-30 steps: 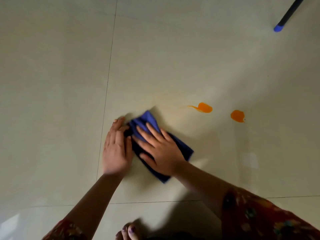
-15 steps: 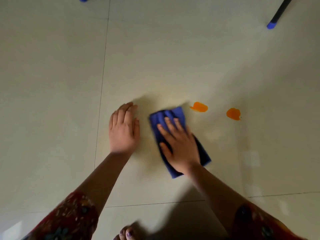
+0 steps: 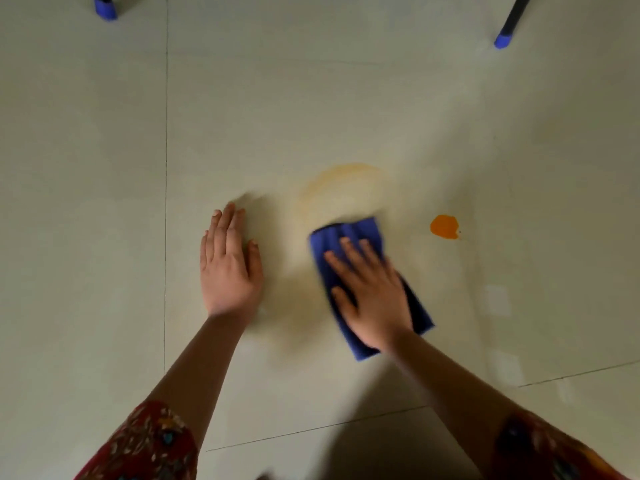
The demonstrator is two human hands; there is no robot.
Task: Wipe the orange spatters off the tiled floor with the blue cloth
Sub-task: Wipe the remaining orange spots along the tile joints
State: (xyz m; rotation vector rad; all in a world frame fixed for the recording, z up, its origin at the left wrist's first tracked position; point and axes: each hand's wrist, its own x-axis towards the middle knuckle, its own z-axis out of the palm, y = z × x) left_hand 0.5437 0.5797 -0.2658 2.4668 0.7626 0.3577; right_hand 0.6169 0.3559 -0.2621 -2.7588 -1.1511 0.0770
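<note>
Head view: the right hand (image 3: 375,292) lies flat on the blue cloth (image 3: 348,233), fingers straight and spread, pressing it to the tiled floor (image 3: 104,202); the folded cloth's far end shows beyond the fingertips; left of the cloth and apart from it, the left hand (image 3: 228,268) rests palm down on bare tile, fingers straight, holding nothing; right of the cloth, not touching it, sits one orange spatter (image 3: 444,226); just beyond the cloth curves a faint orange smear (image 3: 343,173); far beyond it stand two blue-capped legs (image 3: 503,39).
</note>
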